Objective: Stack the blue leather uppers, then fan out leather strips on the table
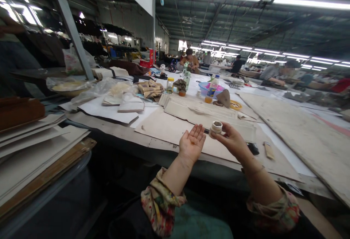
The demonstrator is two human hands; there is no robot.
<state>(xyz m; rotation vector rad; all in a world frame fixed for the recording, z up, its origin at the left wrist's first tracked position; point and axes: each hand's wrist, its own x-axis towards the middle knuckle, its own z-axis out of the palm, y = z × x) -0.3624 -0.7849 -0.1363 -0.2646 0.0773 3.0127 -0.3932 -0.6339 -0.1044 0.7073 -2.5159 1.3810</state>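
Observation:
My left hand [192, 144] is held palm up with its fingers stretched out flat. A tiny orange spot or bit [193, 143] shows on the palm, too small to name. Beside it, my right hand [232, 139] grips a small white jar [216, 128] between thumb and fingers. The jar's mouth faces up and looks dark brown inside; no lid shows on it. Both hands are above the near edge of the worktable, apart from each other. Beneath them lies a flat beige sheet [158, 124].
A flat brush [268, 151] and a black object [253, 148] lie to the right. Behind are stacked beige strips [197, 109], a yellow-lidded jar [170, 85], a bottle [212, 87] and a blue basin [203, 86]. Stacked boards [41, 162] stand left. Other people work farther back.

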